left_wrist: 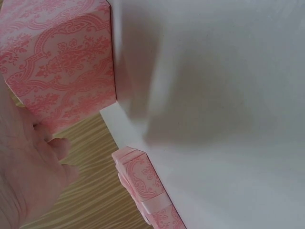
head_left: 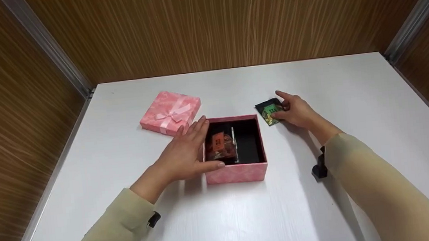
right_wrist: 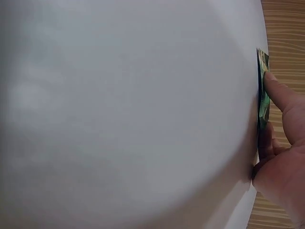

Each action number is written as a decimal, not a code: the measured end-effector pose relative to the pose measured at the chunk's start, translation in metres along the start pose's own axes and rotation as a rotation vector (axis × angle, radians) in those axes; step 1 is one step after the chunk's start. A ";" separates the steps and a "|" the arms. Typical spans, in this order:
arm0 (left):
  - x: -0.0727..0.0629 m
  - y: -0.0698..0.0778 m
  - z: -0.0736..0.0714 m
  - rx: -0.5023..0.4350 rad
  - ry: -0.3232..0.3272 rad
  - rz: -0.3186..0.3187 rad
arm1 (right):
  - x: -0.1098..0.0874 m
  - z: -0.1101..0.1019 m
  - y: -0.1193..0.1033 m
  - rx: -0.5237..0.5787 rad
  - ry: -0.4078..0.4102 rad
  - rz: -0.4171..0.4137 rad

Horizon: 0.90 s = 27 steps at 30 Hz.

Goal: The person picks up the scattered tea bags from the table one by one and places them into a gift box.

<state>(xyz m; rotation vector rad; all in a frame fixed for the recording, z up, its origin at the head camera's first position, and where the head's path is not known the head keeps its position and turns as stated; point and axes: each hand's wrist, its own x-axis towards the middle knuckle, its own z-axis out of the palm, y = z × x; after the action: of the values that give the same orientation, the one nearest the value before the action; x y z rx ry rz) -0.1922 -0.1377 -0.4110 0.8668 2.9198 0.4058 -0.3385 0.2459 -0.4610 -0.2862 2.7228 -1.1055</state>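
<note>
A pink patterned box [head_left: 237, 173] with a black inside stands in the middle of the table. Inside it, against the left side, sits a packet with an orange-red label [head_left: 218, 141]. My left hand [head_left: 186, 152] rests along the box's left rim, fingers straight and thumb over the front edge. In the left wrist view that hand [left_wrist: 28, 167] lies beside the box's patterned wall [left_wrist: 66, 62]. Right of the box, my right hand [head_left: 296, 110] pinches a black packet with a green label [head_left: 270, 109], thumb on its face. The right wrist view shows the packet [right_wrist: 263, 100] edge-on, low at the tabletop.
The pink lid [head_left: 170, 111] with a ribbon bow lies behind and left of the box, close to my left fingertips. A white table [head_left: 228, 221] carries everything. Wood-grain panels [head_left: 209, 26] enclose its back and sides.
</note>
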 end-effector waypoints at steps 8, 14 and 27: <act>-0.001 0.001 -0.001 -0.001 -0.016 -0.027 | -0.002 0.000 0.001 -0.015 -0.014 0.046; -0.001 0.002 0.000 -0.002 -0.020 -0.025 | -0.006 -0.002 0.004 0.028 -0.005 0.063; -0.001 0.001 -0.001 -0.004 -0.015 -0.024 | -0.029 -0.020 0.003 0.206 -0.009 0.107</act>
<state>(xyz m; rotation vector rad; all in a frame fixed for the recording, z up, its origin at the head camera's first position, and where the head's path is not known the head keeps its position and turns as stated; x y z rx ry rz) -0.1910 -0.1371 -0.4098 0.8300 2.9114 0.4007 -0.3163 0.2686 -0.4456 -0.1124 2.5552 -1.3352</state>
